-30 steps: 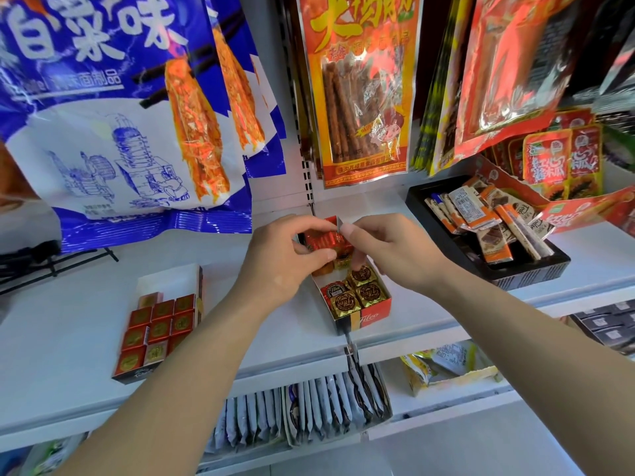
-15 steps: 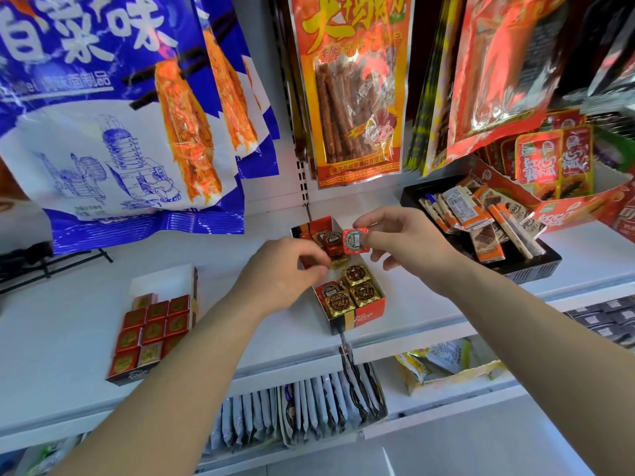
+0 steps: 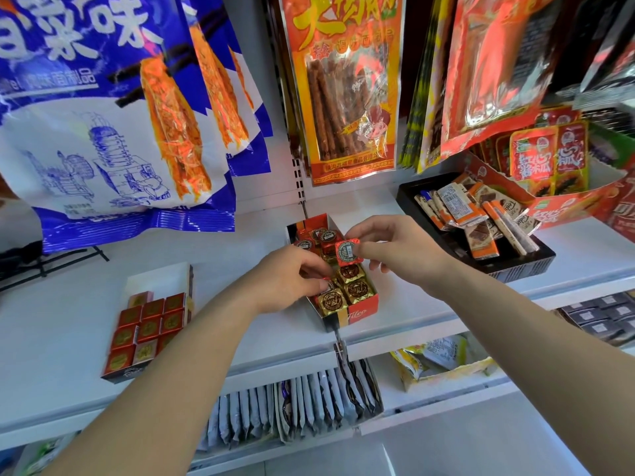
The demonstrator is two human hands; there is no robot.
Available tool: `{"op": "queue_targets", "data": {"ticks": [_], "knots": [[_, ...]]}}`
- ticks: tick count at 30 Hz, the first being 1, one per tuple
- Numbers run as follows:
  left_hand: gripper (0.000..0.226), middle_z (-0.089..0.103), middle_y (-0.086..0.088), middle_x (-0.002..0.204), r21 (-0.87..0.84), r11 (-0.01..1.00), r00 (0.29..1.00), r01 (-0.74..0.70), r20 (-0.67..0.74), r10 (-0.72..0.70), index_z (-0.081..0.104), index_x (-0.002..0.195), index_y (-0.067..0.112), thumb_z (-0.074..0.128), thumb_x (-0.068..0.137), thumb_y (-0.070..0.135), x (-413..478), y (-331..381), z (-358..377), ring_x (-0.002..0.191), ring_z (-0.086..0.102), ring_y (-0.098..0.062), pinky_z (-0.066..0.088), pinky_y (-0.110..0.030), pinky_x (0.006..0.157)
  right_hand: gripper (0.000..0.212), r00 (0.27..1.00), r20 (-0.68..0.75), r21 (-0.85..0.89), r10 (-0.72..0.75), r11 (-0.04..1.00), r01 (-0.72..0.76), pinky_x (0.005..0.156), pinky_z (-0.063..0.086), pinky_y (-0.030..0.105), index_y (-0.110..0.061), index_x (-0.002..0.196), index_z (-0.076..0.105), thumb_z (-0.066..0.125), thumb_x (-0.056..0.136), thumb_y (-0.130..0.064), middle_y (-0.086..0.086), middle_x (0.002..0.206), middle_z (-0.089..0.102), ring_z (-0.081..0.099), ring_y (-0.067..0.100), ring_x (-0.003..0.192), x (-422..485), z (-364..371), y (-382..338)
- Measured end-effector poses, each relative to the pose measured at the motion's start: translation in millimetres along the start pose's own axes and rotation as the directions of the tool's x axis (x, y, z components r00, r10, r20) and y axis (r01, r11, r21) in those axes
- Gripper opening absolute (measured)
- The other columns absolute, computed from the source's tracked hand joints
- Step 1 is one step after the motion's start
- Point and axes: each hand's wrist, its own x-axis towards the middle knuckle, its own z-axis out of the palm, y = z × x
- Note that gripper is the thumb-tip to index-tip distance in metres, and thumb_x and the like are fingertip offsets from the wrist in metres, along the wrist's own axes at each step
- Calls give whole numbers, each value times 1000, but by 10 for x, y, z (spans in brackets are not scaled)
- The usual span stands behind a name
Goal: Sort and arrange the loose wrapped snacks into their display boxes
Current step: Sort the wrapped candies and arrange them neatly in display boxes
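Separated since a second ago: right hand [image 3: 395, 250] now holds one red wrapped chocolate [image 3: 347, 253] just above the display box [image 3: 360, 309], its grip a thumb-and-forefinger pinch. Left hand [image 3: 292, 276] curls into the box's middle; what it holds cannot be determined. Box rows lie directly beneath the piece, so the right hand is nearer.

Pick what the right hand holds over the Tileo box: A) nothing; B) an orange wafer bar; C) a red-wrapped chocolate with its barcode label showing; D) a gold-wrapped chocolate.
C: the right hand pinches a red-wrapped chocolate, barcode label toward the camera, just above the Tileo display box.
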Motion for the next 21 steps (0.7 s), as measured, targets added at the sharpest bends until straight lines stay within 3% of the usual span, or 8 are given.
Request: {"op": "queue_targets", "data": {"ticks": [8, 13, 17, 21], "knots": [[18, 69, 10, 101, -12, 1000, 1000, -11, -29, 11, 72, 102, 26, 74, 86, 17, -29, 10, -33, 95, 63, -2, 45, -17, 76, 14, 1000, -15, 44, 10, 999, -9, 49, 44, 15, -7, 102, 71, 67, 89, -4, 8, 80, 72, 57, 1, 52, 0, -29, 17], [20, 69, 12, 94, -108, 993, 944, -54, -329, 15, 72, 98, 30, 78, 82, 19, -77, 27, -99, 71, 58, 8, 41, -19, 68, 15, 1000, -24, 71, -7, 997, 9, 55, 45, 17, -14, 101, 73, 68, 89, -7, 4, 84, 72, 59, 4, 63, 0, -24, -3], [17, 69, 12, 101, -286, 952, 902, -107, -431, -28, 70, 102, 30, 72, 89, 19, -149, 78, -150, 94, 63, -3, 51, -22, 74, 18, 1000, -5, 136, -20, 990, 21, 71, 56, 32, -14, 106, 71, 65, 91, -5, 7, 99, 73, 70, 20, 85, -17, -14, -56], [16, 68, 4, 104, -375, 921, 904, -109, -423, -65, 70, 104, 25, 68, 92, 16, -173, 80, -140, 89, 70, -12, 60, -26, 64, 18, 998, 55, 207, -2, 978, -9, 61, 59, 36, -12, 112, 66, 60, 96, -9, 13, 100, 70, 71, 25, 73, -49, 24, -106]]}}
